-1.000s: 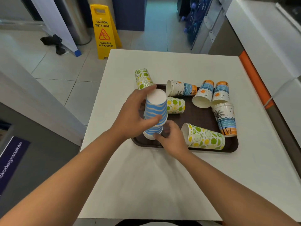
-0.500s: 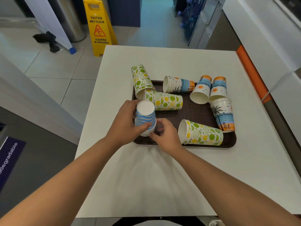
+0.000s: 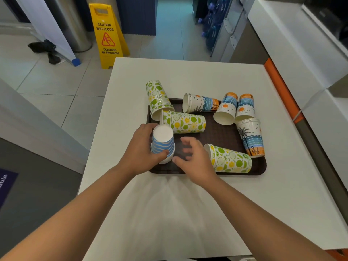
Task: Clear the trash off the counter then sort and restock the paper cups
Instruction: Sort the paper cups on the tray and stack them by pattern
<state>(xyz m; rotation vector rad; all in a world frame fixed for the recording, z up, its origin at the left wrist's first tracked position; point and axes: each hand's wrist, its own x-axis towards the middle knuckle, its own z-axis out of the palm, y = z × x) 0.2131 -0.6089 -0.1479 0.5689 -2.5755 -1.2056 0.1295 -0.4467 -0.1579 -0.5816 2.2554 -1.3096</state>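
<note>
Counter: big white top, takes up most of the view, both forearms reach in across it from the near edge.
Floor: pale tiles off to the left, dark stuff lying near a leaning white panel.
Tray: dark brown, sits mid-counter, holds nearly all the cups.
Wet floor sign: yellow, stands on the floor just past the counter's far left corner.
Left hand: wrapped round the blue cups, thumb across the near side, fingers behind, at the tray's near left corner.
Right hand: just right of the blue cups, fingers loosely spread and a bit blurred, holds nothing, hovers over the tray's near edge.
Blue cups: wavy blue stripes, upside down, white base on top, looks like a nested stack with a second rim peeking out at the bottom. How many, can't tell.
Lime cups: three, all tipped over. One lies right beside the right hand, one lies just behind the blue cups, one leans over the tray's far left edge.
Beach cups: one upside down at the right edge, two tilted side by side behind it, one on its side at the far edge.
</note>
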